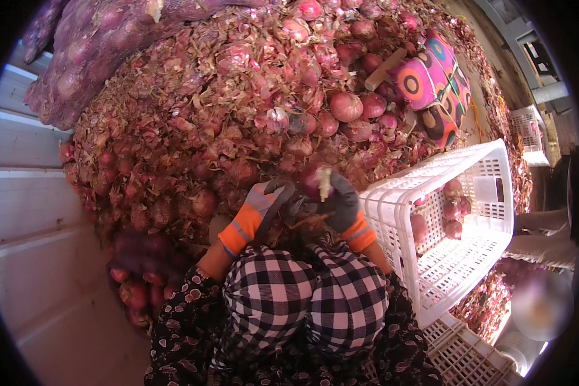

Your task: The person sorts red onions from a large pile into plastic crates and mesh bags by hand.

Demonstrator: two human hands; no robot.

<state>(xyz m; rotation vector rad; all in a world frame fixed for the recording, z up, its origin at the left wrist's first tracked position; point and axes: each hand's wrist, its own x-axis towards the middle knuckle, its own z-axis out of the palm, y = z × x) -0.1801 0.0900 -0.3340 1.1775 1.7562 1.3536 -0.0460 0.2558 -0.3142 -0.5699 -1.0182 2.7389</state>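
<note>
Both hands wear grey-palmed work gloves with orange cuffs. My right hand grips a dark red onion, which has a pale strip on the side facing the fingers. Just left of that onion is my left hand, its fingers curled inward. Whether it holds something is hard to tell, since a shadowed greyish shape lies between the hands. Around and beyond both hands spreads a heap of red onions mixed with loose dry skins. My knees, in black-and-white checked cloth, are just below the hands.
A white plastic crate, tipped on its side at right, holds several onions. Beyond it lie a patterned, tied cushion and a wooden piece. Mesh onion sacks rest upper left beside a pale ridged wall.
</note>
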